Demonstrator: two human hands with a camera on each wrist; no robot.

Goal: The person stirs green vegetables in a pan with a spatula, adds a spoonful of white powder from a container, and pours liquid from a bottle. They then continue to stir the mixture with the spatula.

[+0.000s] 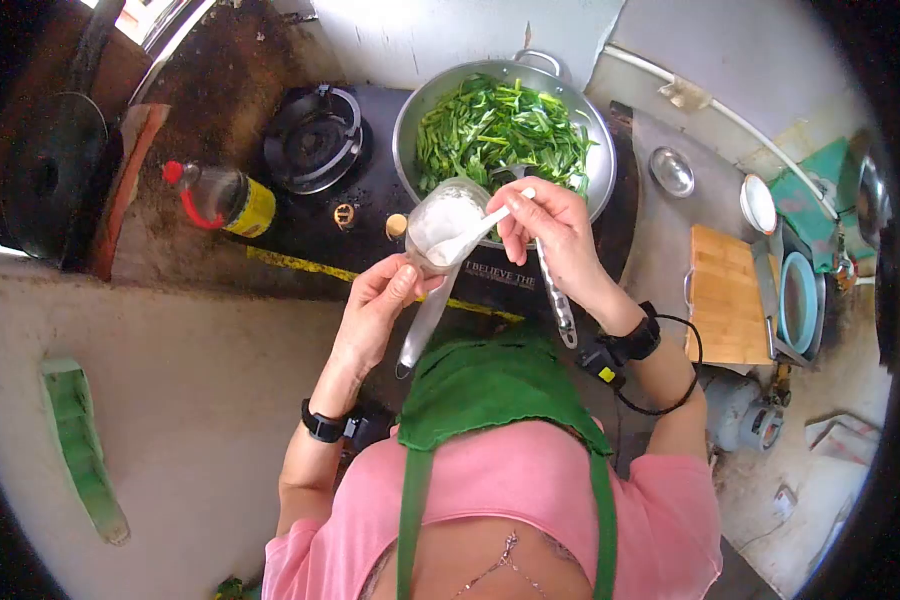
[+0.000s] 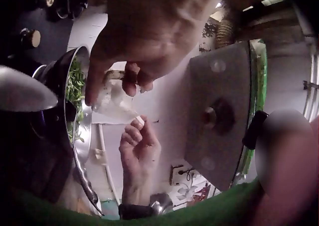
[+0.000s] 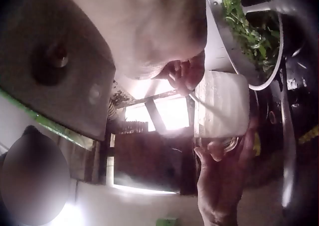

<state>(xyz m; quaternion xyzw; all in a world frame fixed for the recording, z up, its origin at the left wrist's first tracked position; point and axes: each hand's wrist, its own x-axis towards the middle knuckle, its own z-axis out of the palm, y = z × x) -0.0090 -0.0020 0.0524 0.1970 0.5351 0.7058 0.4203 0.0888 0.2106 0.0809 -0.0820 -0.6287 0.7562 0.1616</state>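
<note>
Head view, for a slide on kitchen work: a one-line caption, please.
Left hand grips a clear jar, right hand a white spoon dipped inside, by a pan of leafy greens.

2 hands (image 3: 222, 178) at 1 jar (image 3: 227, 104), leafy greens (image 3: 249, 29) nearby

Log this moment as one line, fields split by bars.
left hand grips jar of white contents | right hand pinches white spoon, tip inside jar | pan of greens on stove

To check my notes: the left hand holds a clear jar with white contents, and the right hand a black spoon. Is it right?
The head view shows a white spoon, not black, in the right hand; the left hand holds the jar.
</note>
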